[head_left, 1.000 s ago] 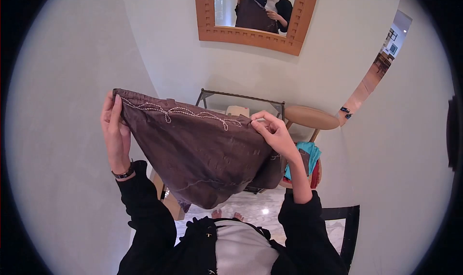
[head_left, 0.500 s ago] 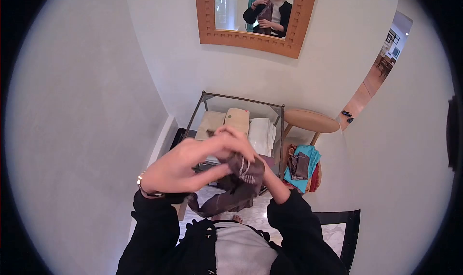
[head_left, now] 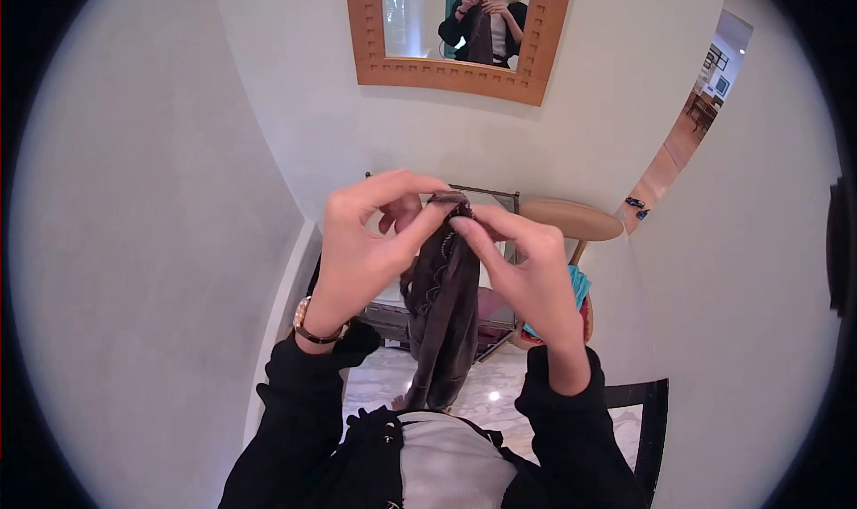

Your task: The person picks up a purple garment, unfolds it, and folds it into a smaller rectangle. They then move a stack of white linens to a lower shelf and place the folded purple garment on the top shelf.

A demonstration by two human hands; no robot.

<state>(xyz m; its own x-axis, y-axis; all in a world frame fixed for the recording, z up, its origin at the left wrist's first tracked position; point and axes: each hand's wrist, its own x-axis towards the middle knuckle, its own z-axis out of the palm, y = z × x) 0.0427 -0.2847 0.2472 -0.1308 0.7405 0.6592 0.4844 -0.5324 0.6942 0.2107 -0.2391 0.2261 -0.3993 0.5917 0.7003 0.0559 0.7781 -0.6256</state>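
A dark brown cloth (head_left: pixel 444 308) with light stitching hangs in long folds in front of my chest. My left hand (head_left: pixel 375 232) pinches its top edge between thumb and fingers. Close beside it, my right hand (head_left: pixel 518 254) pinches the same edge, thumb on the near side. The cloth drops from both hands toward my waist and partly hides the glass-topped rack behind. A bracelet or watch circles my left wrist.
Behind my hands stands a metal-framed rack (head_left: pixel 486 190). To its right are a round tan seat (head_left: pixel 571 220) and turquoise fabric (head_left: pixel 579 283). A wood-framed mirror (head_left: pixel 451 76) hangs on the wall. A black frame (head_left: pixel 654 429) is at lower right.
My hands have moved apart from their overlapped position, and now both pinch the top edge. The bunched cloth has opened out and hangs down lengthwise. The view has shifted slightly.
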